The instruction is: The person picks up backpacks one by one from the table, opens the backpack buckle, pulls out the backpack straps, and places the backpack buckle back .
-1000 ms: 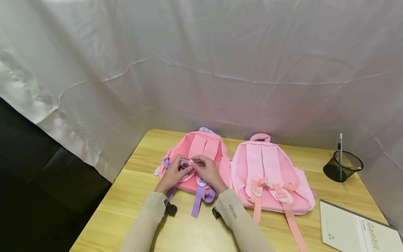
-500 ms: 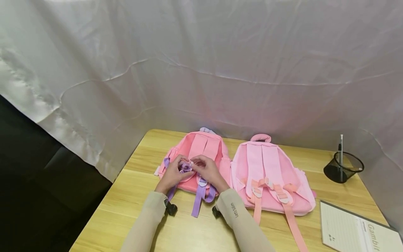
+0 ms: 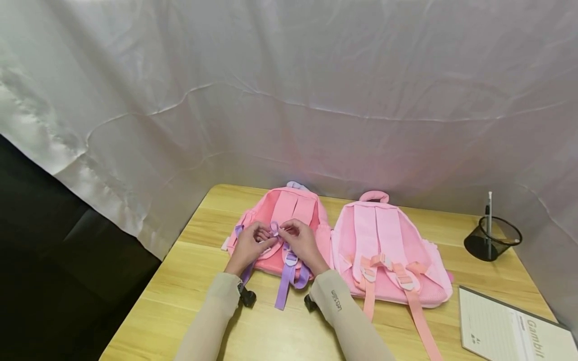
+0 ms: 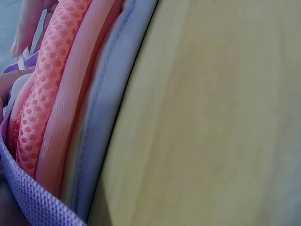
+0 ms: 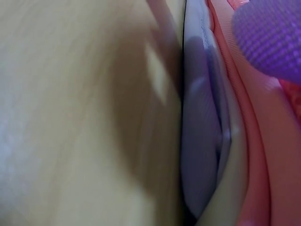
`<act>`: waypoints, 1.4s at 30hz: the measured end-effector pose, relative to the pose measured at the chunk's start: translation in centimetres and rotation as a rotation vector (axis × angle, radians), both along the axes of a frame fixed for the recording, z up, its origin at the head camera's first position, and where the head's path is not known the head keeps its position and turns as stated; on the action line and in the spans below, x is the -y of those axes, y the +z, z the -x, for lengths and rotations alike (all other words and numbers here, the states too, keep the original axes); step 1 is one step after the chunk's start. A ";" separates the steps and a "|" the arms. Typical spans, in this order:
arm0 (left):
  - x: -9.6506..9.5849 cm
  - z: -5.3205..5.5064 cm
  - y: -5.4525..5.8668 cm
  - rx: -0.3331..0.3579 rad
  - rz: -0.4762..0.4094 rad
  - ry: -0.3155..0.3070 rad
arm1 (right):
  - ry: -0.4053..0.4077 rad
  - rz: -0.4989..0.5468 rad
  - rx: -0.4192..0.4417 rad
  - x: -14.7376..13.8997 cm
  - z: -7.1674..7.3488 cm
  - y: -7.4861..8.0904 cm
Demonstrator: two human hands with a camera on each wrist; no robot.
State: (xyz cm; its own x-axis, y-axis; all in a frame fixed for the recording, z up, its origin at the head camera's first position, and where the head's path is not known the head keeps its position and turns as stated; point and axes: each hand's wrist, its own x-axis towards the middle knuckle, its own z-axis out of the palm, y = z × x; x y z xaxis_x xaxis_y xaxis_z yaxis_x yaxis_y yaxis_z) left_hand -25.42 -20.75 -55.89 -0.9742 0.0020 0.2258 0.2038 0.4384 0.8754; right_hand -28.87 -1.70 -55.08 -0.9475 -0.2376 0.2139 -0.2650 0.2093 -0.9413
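A coral-pink backpack [image 3: 285, 206] lies with its strap side up on the table. Over its lower part, my left hand [image 3: 250, 246] pinches a thin purple strap [image 3: 274, 228] with bent fingers. On the strap's right side, my right hand [image 3: 303, 244] pinches a small white piece that looks like a buckle, mostly hidden by the fingertips. A purple webbing tail [image 3: 282, 291] hangs from a white slider [image 3: 291, 259] below the hands. In the left wrist view, fingers [image 4: 29, 23] show beyond the pink mesh padding [image 4: 51, 61]. Only purple webbing [image 5: 273, 37] and the bag's edge appear in the right wrist view.
A lighter pink backpack [image 3: 345, 240] with peach straps [image 3: 420, 321] lies against the first one's right side. Farther right are a black mesh pen holder [image 3: 480, 245] with pens and a notebook [image 3: 496, 321]. Grey curtain [image 3: 316, 100] hangs behind the wooden table [image 3: 180, 296].
The purple strap, bunched between the hands half a second ago, now stands up as a small loop above the fingertips. Both hands have shifted only slightly; the bags stay put.
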 end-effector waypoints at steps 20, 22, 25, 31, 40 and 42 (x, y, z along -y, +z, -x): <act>-0.2 0.1 -0.2 -0.125 0.031 -0.112 | -0.004 0.006 -0.028 0.0 0.1 0.0; -0.4 0.1 -0.3 -0.119 0.047 -0.097 | -0.003 0.017 -0.017 0.0 0.2 -0.1; -0.6 -0.1 -0.2 -0.104 0.061 -0.081 | 0.000 0.036 -0.004 -0.1 0.1 -0.1; -0.6 -0.1 -0.2 -0.097 0.050 -0.081 | 0.020 0.069 0.004 -0.2 0.0 0.0; -0.2 -0.1 -0.2 -0.095 0.032 -0.114 | 0.051 0.123 0.028 -0.4 -0.2 0.0; -0.2 -0.2 -0.2 -0.099 0.038 -0.116 | 0.058 0.138 0.030 -0.4 -0.2 0.0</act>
State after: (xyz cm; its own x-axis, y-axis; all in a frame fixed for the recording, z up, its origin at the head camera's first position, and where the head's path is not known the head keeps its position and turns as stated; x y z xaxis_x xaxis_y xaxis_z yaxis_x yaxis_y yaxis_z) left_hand -25.25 -20.60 -56.12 -0.9400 0.1238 0.3179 0.3392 0.4392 0.8319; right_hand -28.70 -1.34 -55.08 -0.9394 -0.2627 0.2203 -0.2445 0.0628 -0.9676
